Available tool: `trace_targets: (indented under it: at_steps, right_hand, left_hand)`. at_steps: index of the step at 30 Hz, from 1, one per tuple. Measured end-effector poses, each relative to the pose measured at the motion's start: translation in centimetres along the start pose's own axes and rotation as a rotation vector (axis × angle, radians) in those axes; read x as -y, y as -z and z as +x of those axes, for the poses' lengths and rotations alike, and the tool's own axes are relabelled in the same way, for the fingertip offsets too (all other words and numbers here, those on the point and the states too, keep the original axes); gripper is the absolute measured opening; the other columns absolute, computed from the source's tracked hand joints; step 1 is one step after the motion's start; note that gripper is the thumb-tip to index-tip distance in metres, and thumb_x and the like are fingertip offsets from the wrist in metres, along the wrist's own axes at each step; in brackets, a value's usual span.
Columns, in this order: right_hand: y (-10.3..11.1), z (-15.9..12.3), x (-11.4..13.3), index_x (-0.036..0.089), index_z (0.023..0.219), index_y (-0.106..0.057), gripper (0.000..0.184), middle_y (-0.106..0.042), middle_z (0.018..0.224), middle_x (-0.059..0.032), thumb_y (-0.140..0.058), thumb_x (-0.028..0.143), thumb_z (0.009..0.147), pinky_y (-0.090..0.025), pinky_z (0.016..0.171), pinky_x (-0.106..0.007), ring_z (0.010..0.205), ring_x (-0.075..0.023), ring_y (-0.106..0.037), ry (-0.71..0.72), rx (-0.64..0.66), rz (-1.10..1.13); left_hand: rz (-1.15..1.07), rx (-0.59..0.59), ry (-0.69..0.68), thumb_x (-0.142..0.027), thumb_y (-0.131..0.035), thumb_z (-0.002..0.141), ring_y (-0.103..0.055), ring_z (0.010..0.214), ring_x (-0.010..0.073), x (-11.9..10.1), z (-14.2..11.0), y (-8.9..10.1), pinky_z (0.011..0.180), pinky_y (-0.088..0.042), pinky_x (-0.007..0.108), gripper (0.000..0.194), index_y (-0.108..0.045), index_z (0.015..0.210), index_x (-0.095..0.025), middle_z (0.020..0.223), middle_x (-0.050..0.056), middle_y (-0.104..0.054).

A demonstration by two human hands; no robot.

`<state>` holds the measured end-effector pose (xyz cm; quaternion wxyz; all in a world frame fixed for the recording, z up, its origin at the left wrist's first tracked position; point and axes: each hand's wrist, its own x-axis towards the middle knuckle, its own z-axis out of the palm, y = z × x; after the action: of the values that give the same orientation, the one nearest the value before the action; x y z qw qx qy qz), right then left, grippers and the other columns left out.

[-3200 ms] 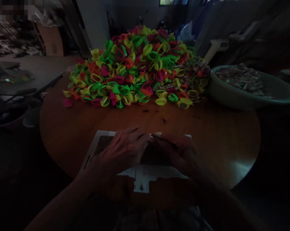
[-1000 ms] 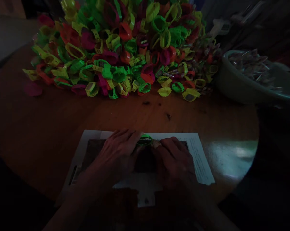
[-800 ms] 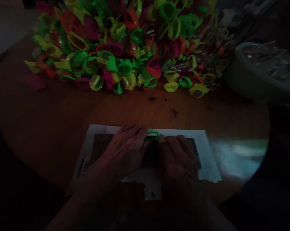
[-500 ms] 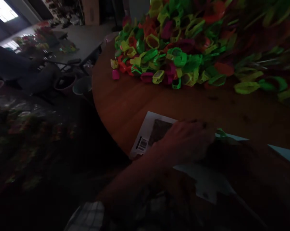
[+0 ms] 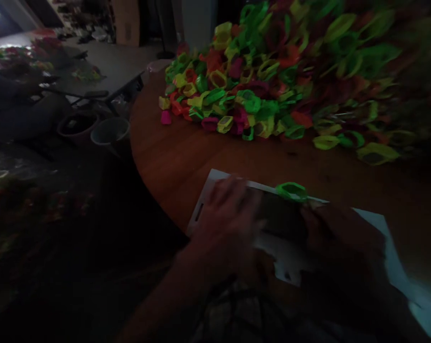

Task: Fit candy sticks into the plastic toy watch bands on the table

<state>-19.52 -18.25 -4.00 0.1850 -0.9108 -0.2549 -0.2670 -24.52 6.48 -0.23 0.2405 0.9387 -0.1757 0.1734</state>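
Observation:
My left hand is over the left part of a flat white card or board, its fingers apart and blurred, with nothing visible in them. A dark rectangular patch covers the board's middle, between my hands. At the board's far edge lies a bright green plastic ring-shaped piece, like a watch case. My right hand is in deep shadow to the right, its fingertips close to the green piece and the dark patch. Whether it grips anything is hidden.
A large heap of neon plastic pieces covers the far side of the round wooden table. Left of the table stand tubs on the floor. Beyond them, a person sits by another table.
My left hand has moved left from the board's middle, and its fingers have spread. The green piece and my right hand now show more plainly. The view has shifted to the right.

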Motion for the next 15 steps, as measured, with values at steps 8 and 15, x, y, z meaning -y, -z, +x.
trace_targets:
  at_steps: [8,15]
  right_hand:
    - [0.6,0.9,1.2,0.016,0.087,-0.062,0.016,-0.057,0.084,-0.0063,-0.051,0.023,0.097,-0.039,0.075,-0.035,0.081,-0.0204,-0.054,-0.095,0.093,-0.021]
    - [2.8,1.2,0.1,0.015,0.097,-0.059,0.011,-0.058,0.094,-0.0081,-0.054,0.025,0.095,-0.041,0.072,-0.032,0.082,-0.0192,-0.054,-0.141,0.287,0.272]
  left_hand:
    - [0.129,0.120,0.048,-0.042,-0.039,0.101,-0.032,0.144,0.0335,5.9,-0.5,-1.8,0.117,-0.029,0.060,0.060,-0.023,0.155,-0.023,0.155,0.013,-0.037]
    - [0.273,-0.059,0.124,-0.031,-0.048,0.098,-0.039,0.138,0.0388,4.9,-4.1,-0.8,0.111,-0.034,0.065,0.062,-0.025,0.154,-0.024,0.149,0.017,-0.042]
